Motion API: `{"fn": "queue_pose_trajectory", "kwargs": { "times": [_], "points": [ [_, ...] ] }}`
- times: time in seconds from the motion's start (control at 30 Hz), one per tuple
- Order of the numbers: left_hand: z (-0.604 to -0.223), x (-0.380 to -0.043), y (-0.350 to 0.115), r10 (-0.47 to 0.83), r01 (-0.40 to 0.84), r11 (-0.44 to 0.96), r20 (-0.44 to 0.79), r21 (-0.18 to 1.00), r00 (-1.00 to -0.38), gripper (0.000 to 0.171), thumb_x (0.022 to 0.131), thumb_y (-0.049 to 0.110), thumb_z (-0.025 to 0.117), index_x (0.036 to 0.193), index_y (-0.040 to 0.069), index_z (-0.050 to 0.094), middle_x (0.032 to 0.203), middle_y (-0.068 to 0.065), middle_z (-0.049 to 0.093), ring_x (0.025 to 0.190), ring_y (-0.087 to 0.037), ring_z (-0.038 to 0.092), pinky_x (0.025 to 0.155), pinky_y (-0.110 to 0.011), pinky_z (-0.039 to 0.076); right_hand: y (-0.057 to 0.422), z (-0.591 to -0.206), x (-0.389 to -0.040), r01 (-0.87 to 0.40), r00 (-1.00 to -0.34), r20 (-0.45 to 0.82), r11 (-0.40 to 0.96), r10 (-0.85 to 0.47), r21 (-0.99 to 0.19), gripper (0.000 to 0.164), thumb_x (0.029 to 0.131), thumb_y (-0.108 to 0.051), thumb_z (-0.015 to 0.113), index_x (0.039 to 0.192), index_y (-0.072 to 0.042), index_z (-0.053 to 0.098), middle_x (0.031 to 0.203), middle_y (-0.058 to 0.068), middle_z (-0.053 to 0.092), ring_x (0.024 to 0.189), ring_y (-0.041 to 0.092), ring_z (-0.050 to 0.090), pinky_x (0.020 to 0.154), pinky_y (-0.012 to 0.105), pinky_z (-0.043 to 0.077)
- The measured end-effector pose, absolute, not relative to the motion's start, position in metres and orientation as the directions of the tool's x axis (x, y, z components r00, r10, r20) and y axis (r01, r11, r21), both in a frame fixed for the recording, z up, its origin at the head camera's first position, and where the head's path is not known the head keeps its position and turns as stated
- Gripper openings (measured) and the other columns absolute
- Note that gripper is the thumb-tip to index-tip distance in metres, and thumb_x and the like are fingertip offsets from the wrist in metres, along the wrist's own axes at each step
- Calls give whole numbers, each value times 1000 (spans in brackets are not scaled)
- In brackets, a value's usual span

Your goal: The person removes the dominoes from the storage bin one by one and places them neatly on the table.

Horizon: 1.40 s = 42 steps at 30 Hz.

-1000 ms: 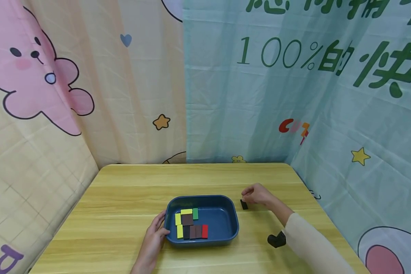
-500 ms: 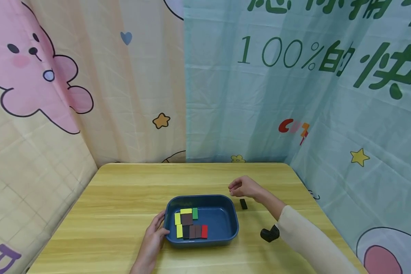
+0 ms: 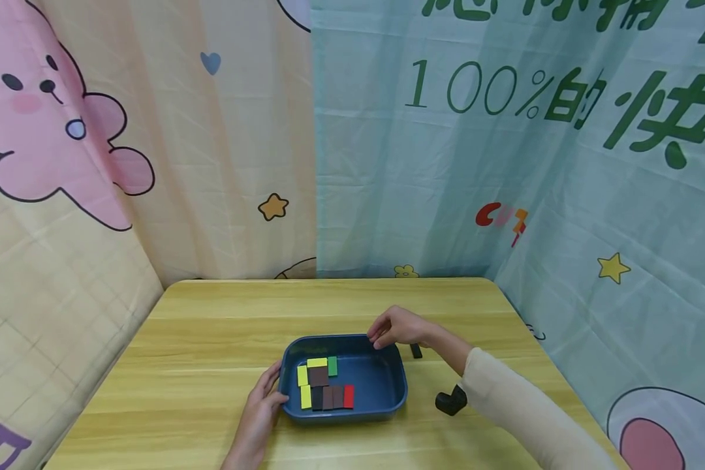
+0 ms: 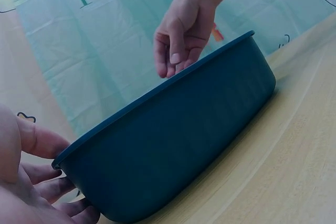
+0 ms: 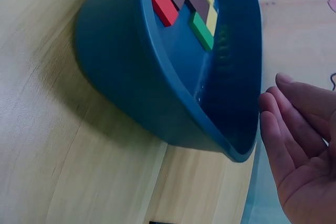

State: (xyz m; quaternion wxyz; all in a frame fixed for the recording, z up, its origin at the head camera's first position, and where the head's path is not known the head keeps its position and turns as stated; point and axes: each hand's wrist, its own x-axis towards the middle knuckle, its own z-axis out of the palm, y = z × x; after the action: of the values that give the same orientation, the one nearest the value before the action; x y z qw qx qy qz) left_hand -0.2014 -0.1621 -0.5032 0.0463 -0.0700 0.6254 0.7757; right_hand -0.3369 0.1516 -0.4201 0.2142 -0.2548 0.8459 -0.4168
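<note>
A blue rectangular tray [image 3: 382, 411] with raised walls sits on the table. On its left side lie flat blocks: yellow [image 3: 317, 362], green [image 3: 332, 366], brown [image 3: 318, 376], black [image 3: 317, 398] and red [image 3: 349, 396]. My left hand [image 3: 256, 405] grips the tray's left end, thumb at the rim and fingers along the outer wall. Over the tray's far right corner is my right hand [image 3: 396, 326], fingers loosely bent, with nothing visible between them. In the right wrist view its fingertips [image 5: 268, 100] come right beside the rim. A small black block [image 3: 416, 351], partly hidden by the right forearm, lies right of the tray.
The wooden table [image 3: 223, 326] ends at printed curtains [image 3: 376, 163] behind and on both sides. A black wrist-worn device [image 3: 451, 399] shows beside the right sleeve [image 3: 511, 405].
My right hand has moved left, from beside the black block to over the tray's far right corner. The black block stays on the table. My left hand keeps its grip on the tray.
</note>
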Motion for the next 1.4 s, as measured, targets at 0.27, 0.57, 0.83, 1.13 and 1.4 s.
{"fn": "queue_pose_trajectory", "kwargs": {
  "times": [0.27, 0.57, 0.83, 1.13, 1.4],
  "points": [
    [-500, -202, -162, -19, -165, -215, -173, 963, -985, 70, 95, -8, 42, 162, 1, 23, 166, -27, 19, 148, -44, 28, 118, -54, 22, 131, -423, -338, -298, -732, -165, 528, -661, -796, 27, 90, 3, 75, 116, 9, 72, 109, 21, 74, 92, 18, 72, 83, 33, 58],
    [-499, -200, -162, -19, -153, -213, -161, 965, -987, 71, 95, -8, 43, 162, 2, 24, 166, -26, 19, 148, -40, 31, 116, -45, 29, 109, -434, -333, -364, -672, -213, 566, -710, -740, 29, 87, 0, 80, 114, 4, 74, 105, 10, 74, 91, 13, 70, 84, 30, 57],
    [-502, -198, -164, -11, -160, -217, -166, 963, -986, 69, 96, -7, 43, 162, 2, 25, 166, -25, 20, 148, -39, 31, 105, -24, 40, 98, -455, -330, -421, -586, -265, 567, -766, -708, 27, 84, -5, 84, 110, -6, 78, 99, -6, 73, 89, 5, 67, 82, 22, 54],
    [-503, -201, -164, -14, -175, -213, -182, 961, -983, 69, 97, -7, 43, 163, 2, 24, 167, -26, 17, 150, -44, 25, 118, -52, 23, 88, -469, -335, -497, -509, -299, 559, -807, -664, 23, 81, -2, 86, 102, -8, 79, 89, -11, 70, 82, 1, 64, 79, 20, 53],
    [-503, -199, -164, -21, -176, -210, -184, 962, -983, 69, 96, -7, 43, 162, 2, 26, 167, -25, 19, 150, -41, 26, 118, -47, 26, 81, -472, -334, -607, -479, -296, 555, -826, -568, 19, 79, -5, 89, 94, -10, 79, 81, -13, 66, 75, -2, 59, 73, 17, 51]
  ]
}}
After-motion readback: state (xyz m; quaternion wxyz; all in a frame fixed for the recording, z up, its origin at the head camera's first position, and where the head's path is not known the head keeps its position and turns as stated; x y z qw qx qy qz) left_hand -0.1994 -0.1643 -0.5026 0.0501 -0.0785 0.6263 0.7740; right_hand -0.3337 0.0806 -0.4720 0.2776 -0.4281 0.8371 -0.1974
